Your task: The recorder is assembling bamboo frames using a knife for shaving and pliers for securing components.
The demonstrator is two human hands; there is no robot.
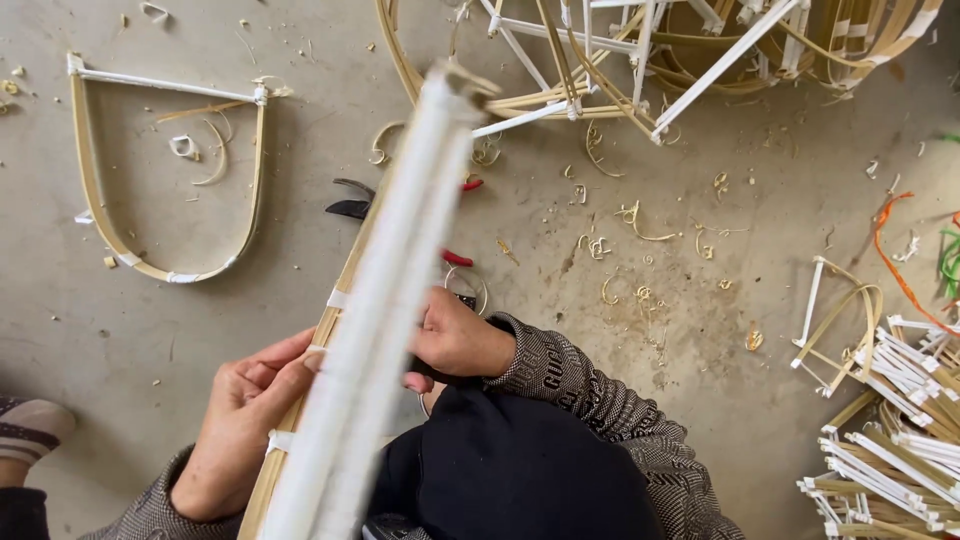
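- Left hand (235, 430): fingers curled onto the edge of a long white-wrapped bamboo frame (385, 300), which slants up from the lap.
- Right hand (455, 340): closed behind the frame; what it grips is hidden.
- Red-handled cutters (352, 205) lie on the concrete floor (650, 350) beyond.

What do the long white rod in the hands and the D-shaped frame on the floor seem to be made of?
Rod: probably bamboo strips wrapped in matte white paper or tape; a tan edge shows beside the wrap. Frame: likely split bamboo, bare, pale tan, with white bindings at the joints.
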